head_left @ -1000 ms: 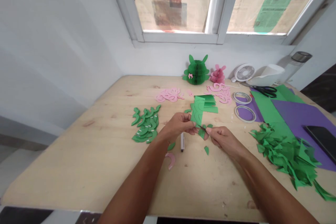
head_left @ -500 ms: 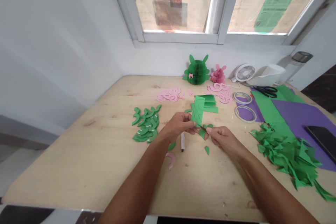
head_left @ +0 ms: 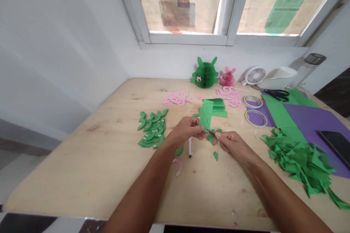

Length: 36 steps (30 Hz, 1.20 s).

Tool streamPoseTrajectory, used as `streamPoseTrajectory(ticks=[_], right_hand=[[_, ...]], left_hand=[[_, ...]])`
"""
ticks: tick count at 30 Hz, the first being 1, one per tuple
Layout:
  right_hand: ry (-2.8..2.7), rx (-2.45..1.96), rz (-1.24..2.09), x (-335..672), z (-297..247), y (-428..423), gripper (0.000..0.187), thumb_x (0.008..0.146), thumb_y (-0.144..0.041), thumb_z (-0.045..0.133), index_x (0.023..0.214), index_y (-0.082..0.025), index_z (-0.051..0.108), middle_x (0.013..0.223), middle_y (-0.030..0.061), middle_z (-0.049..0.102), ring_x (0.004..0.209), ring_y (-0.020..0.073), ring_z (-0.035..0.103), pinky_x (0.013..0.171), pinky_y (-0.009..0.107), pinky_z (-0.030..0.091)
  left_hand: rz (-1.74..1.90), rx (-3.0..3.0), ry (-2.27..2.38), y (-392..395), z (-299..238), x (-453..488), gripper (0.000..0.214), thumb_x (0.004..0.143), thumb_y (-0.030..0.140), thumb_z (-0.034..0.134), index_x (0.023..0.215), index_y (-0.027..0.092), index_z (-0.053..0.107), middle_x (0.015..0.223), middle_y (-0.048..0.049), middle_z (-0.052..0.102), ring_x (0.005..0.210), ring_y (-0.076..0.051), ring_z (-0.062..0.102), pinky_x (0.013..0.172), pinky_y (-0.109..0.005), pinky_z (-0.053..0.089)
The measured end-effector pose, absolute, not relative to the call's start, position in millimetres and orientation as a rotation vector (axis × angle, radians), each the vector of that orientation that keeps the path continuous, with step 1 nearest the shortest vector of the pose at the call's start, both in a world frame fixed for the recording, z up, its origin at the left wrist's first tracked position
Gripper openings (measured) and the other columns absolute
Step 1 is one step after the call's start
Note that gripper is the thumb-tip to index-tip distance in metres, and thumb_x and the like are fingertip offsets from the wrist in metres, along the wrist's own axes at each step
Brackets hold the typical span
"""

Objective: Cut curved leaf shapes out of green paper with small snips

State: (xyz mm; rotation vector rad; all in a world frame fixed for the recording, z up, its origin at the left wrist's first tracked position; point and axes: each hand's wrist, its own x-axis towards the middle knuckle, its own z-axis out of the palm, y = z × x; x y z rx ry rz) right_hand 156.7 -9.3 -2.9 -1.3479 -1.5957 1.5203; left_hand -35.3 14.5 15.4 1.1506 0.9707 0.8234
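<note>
My left hand [head_left: 187,130] grips a folded piece of green paper [head_left: 206,114] at its lower edge. My right hand [head_left: 229,142] pinches a thin dark blade [head_left: 211,131], whose tip meets the paper by my left fingers. The rest of that tool is hidden by my fingers. Small green scraps [head_left: 210,138] lie just below the blade. A white marker pen [head_left: 190,147] lies on the wooden table [head_left: 82,178] under my hands. A green paper crescent [head_left: 179,151], a pink paper crescent [head_left: 178,166] and a green paper leaf [head_left: 216,156] lie close by.
Green paper crescents [head_left: 151,129] lie left of my hands, and pink cut-outs [head_left: 176,98] lie behind them. Farther back are honeycomb paper figures [head_left: 205,74], tape rolls [head_left: 255,118] and black-handled scissors [head_left: 277,95]. Green offcuts [head_left: 298,162] cover purple paper [head_left: 311,120] at right.
Both hands keep nearly the same pose on the paper and blade. The view has shifted only slightly.
</note>
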Motion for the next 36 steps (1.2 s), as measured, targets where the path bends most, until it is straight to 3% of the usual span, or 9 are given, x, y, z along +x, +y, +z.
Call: streamPoseTrajectory(ticks=[36], right_hand=[[-1.62,-1.335,1.453,157.8,-9.5,-5.9,0.045,0.08,-0.053,0.047,0.066,-0.013,0.063,0.043,-0.0082,0.024,0.04,0.0067,0.017,0.04,0.023,0.011]], left_hand=[[0.831,1.122,0.99,14.8,15.5,-33.3,0.013,0.063,0.022,0.066,0.066,0.011,0.06,0.062,-0.0064,0.067,0.057,-0.013,0.062,0.061,-0.026,0.049]])
